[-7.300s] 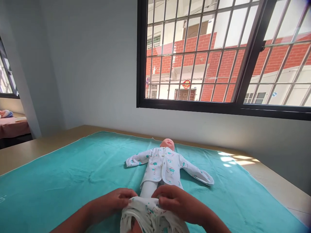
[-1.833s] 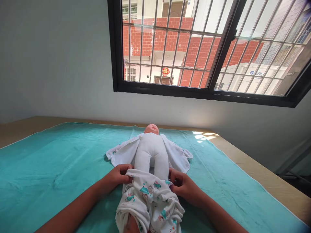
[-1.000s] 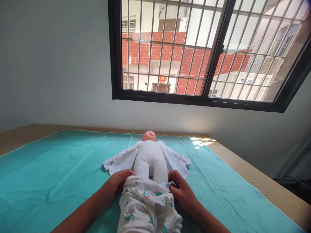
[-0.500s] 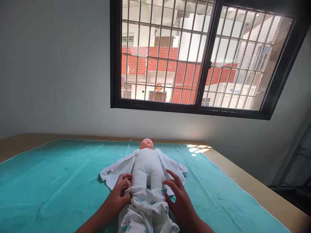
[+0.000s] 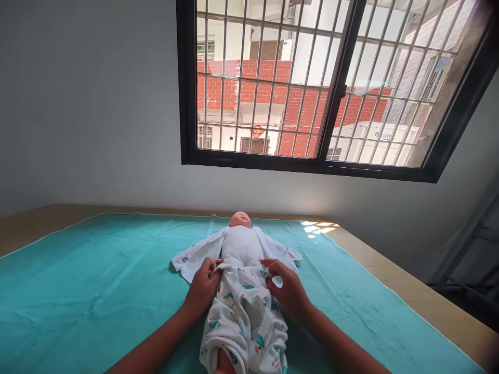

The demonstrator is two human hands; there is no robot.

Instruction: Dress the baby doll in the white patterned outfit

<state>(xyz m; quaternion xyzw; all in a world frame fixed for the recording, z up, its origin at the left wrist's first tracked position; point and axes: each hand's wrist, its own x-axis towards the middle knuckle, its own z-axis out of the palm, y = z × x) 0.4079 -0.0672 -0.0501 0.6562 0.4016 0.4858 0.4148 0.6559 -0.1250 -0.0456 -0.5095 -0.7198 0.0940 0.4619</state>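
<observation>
A baby doll lies on its back, head toward the wall, with a soft white body. White printed trousers cover its legs, their waistband drawn up to the hips. My left hand pinches the waistband at the left side. On the opposite side my right hand grips the waistband between thumb and fingers. A white jacket lies spread open beneath the doll, sleeves out to both sides. One foot shows in the left trouser leg opening; the other foot is hidden.
A turquoise cloth covers most of the wooden table. Behind the table is a grey wall with a barred, black-framed window. Dark metal framing stands at the right.
Both hands have moved up along the doll, pulling the trousers from the thighs to the hips. My fingers have closed on the waistband. The view has tilted slightly downward.
</observation>
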